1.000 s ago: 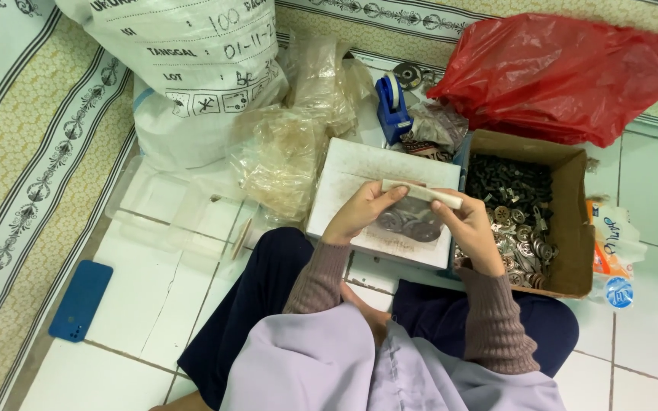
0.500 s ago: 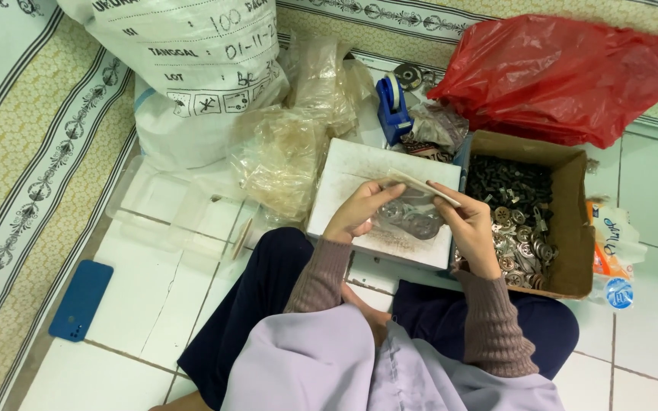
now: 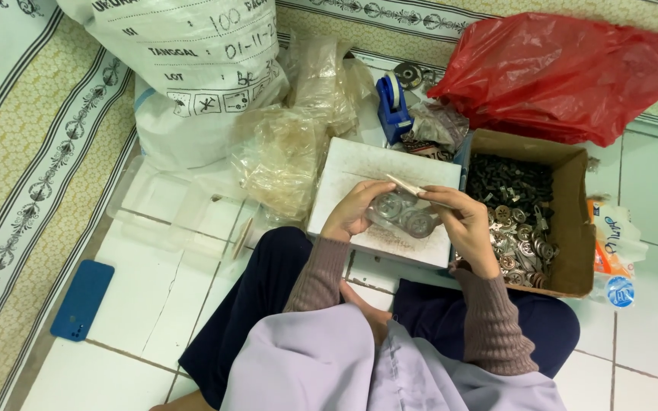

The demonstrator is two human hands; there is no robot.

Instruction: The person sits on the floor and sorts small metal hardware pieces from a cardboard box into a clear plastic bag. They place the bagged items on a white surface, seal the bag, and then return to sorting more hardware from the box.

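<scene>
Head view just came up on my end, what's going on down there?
A person sits cross-legged on the tiled floor. Both hands, the left hand and right hand, hold a small clear bag with round metal discs inside, over a white board. To the right, a cardboard box holds many more metal parts. A blue tape dispenser, red plastic bag and blue phone lie around.

1. Red plastic bag (image 3: 565,72), glossy.
2. Brown cardboard box (image 3: 573,221), silver-grey metal parts (image 3: 515,221) inside.
3. Blue phone (image 3: 81,299); blue tape dispenser (image 3: 394,106).
4. White sack (image 3: 184,68), black print.
5. Cream-and-white ornamented mat (image 3: 32,152), dark stripes.
6. Brown ribbed sleeves (image 3: 493,320), lilac garment (image 3: 329,365).
</scene>
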